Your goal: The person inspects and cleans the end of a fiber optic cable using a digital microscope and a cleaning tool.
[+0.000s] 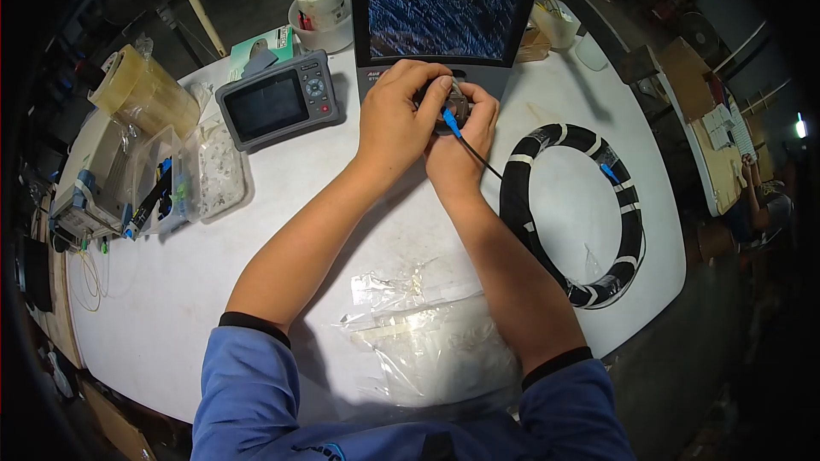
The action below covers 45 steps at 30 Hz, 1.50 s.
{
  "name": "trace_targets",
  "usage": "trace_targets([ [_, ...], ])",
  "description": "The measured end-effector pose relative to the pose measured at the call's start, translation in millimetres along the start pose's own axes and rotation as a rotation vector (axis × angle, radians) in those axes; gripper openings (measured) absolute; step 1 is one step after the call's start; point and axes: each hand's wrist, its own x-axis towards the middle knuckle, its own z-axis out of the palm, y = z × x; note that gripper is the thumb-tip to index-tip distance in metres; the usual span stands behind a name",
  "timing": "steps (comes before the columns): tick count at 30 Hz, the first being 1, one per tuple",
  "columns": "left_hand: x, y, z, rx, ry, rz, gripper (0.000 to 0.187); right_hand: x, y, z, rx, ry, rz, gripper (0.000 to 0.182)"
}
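Both hands meet in front of a monitor (440, 8) whose screen shows bluish streaks. My left hand (397, 111) has its fingers curled over a dark round device (453, 104), its thumb pressed near the top. From the right side, my right hand (468, 132) wraps round the same device. A blue connector (451, 122) sits at the device's near side, between the hands. Its black cable runs down right towards a coil of black cable (632, 239) bound with white tape, where a second blue connector (608, 172) lies.
A grey handheld tester (278, 101), a tape roll (145, 90), a clear bin (162, 179) and a white bottle (320, 2) stand left. Plastic bags (444, 350) lie near my body. A person (760, 205) is at another table far right.
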Motion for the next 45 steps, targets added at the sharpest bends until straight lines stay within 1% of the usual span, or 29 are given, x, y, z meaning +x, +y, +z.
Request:
trace_targets([
  [4,-0.5,2.9,-1.6,-0.023,-0.016,-0.05,0.02,0.0,0.0,0.6,-0.007,-0.003,-0.007,0.063],
  [7,-1.1,0.9,-1.5,0.017,-0.008,-0.004,0.019,-0.1,-0.3,-0.7,-0.015,-0.005,-0.01,0.062],
  [13,-1.5,3.7,-1.1,0.013,-0.017,-0.06,0.02,1.2,-0.6,-0.2,0.01,0.002,-0.001,0.059],
  [23,0.0,2.6,-1.1,-0.029,0.006,-0.041,0.019,1.6,-2.5,-0.6,0.02,-0.002,0.012,0.058],
  [25,0.2,2.5,-2.5,0.006,-0.025,-0.033,0.018,2.1,-1.7,-0.5,0.016,0.001,0.016,0.058],
  [45,-0.7,4.0,-2.3,-0.032,-0.031,-0.066,0.018,2.5,-3.2,-1.5,0.034,-0.013,0.034,0.057],
])
